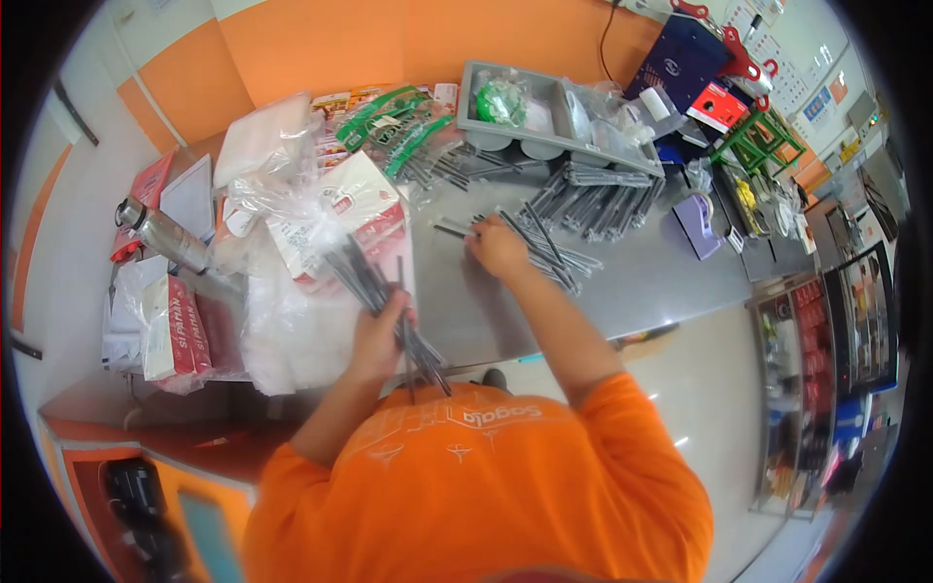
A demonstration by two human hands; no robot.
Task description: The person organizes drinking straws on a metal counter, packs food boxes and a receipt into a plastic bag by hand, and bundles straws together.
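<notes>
My left hand (381,335) is closed around a bundle of dark straws (362,275) in clear wrappers, held at a slant over the table's front edge. My right hand (500,249) reaches to the steel tabletop with its fingers curled in. A dark straw (451,231) sticks out to the left of those fingertips, which appear to pinch it. Just right of this hand lies a loose pile of wrapped straws (556,255). Behind it, bundles of wrapped straws (604,201) rest against a grey tray.
The grey compartment tray (562,109) stands at the back. Green-printed plastic packaging (398,126) lies beside it. At left are a steel bottle (163,233), a red-and-white box (177,328) and clear plastic bags (292,330). A purple tape dispenser (696,229) sits at right.
</notes>
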